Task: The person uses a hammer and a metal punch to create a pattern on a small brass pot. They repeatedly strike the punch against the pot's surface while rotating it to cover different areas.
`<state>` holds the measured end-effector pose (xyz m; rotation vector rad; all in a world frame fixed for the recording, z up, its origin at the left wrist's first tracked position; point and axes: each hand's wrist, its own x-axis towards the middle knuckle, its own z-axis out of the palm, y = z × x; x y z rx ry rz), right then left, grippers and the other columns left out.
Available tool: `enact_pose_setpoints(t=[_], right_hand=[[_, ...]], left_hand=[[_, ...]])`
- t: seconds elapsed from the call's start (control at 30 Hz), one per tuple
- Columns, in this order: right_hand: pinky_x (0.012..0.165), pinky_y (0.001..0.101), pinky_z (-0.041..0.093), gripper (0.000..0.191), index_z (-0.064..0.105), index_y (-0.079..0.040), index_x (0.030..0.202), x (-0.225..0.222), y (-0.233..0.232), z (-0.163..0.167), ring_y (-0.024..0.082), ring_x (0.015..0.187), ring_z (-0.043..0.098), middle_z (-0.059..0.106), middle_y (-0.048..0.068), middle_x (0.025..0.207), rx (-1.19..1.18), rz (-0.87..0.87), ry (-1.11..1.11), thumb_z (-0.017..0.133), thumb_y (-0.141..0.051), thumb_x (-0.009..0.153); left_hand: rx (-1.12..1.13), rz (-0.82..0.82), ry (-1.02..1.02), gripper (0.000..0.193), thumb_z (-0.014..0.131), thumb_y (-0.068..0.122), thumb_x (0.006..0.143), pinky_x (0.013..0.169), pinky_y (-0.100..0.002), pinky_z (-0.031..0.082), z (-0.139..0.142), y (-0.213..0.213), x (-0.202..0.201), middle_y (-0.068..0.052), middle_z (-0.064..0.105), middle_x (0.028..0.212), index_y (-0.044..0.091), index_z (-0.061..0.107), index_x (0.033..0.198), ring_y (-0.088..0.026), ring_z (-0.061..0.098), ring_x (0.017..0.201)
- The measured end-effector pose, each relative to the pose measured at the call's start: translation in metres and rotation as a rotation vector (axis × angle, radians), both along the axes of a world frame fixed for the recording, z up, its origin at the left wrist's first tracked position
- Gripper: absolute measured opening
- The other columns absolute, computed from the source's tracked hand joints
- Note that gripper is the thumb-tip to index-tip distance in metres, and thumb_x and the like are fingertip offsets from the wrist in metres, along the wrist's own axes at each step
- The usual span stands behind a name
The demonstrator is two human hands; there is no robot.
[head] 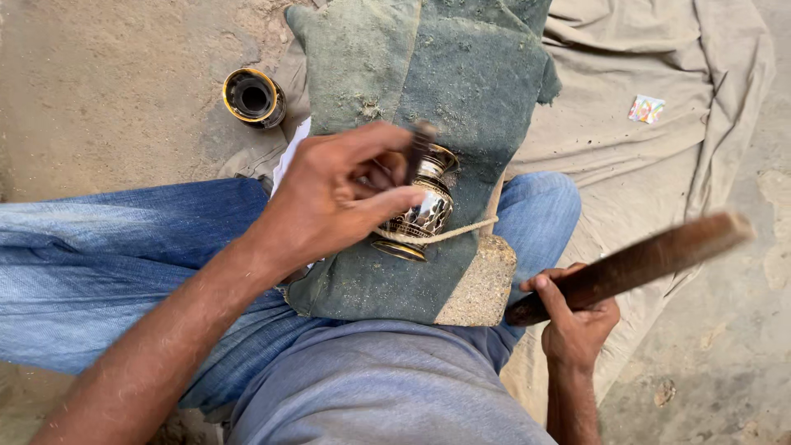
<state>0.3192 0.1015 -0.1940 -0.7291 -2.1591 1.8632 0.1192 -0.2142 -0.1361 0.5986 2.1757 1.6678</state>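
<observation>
A small dark metal vase (pixel 424 216) with a gold rim and engraved silver patterns lies on a green-grey cloth (pixel 461 91) spread over a stone block (pixel 480 288). A cord (pixel 465 229) runs across the vase's lower part. My left hand (pixel 334 194) pinches a thin dark chisel (pixel 418 148), its tip set against the vase's neck. To the right, my right hand (pixel 575 317) grips a long brown wooden stick (pixel 638 264), raised and motion-blurred, away from the vase.
A second dark vase with a gold rim (pixel 254 97) stands on the sandy ground at the upper left. My legs in blue jeans (pixel 107 264) flank the block. A beige sheet (pixel 659 156) covers the ground to the right, with a small colourful wrapper (pixel 647 109) on it.
</observation>
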Motion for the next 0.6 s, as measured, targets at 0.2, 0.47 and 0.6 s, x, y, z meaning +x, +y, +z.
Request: enact_pose_setpoints(t=[0.2,0.47,0.6], right_hand=[[0.077,0.0347,0.06,0.044,0.056,0.003,0.131,-0.003,-0.001,0.052,0.02,0.078,0.07,0.068,0.013,0.087,0.19,0.006,-0.03,0.073,0.008,0.091],[0.066,0.0316,0.061,0.036,0.059,0.004,0.108,0.025,-0.038,0.076,0.018,0.075,0.07,0.068,0.011,0.084,0.257,0.151,-0.334,0.081,0.007,0.079],[0.061,0.0299,0.061,0.032,0.063,0.004,0.103,0.034,-0.052,0.074,0.017,0.068,0.071,0.07,0.01,0.079,0.224,0.145,-0.405,0.081,0.005,0.077]], left_hand=[[-0.076,-0.397,0.164,0.047,0.085,0.015,0.079,0.061,-0.034,0.055,0.028,0.03,-0.029,-0.003,0.072,0.078,0.012,0.07,0.123,-0.016,0.07,0.067],[-0.095,-0.799,0.298,0.052,0.087,0.014,0.067,0.067,-0.042,0.056,0.028,0.054,-0.056,-0.006,0.076,0.089,0.016,0.072,0.116,-0.026,0.074,0.083],[-0.151,-0.851,0.208,0.05,0.086,0.014,0.07,0.07,-0.044,0.056,0.032,0.056,-0.065,-0.007,0.076,0.092,0.016,0.07,0.117,-0.027,0.075,0.087]])
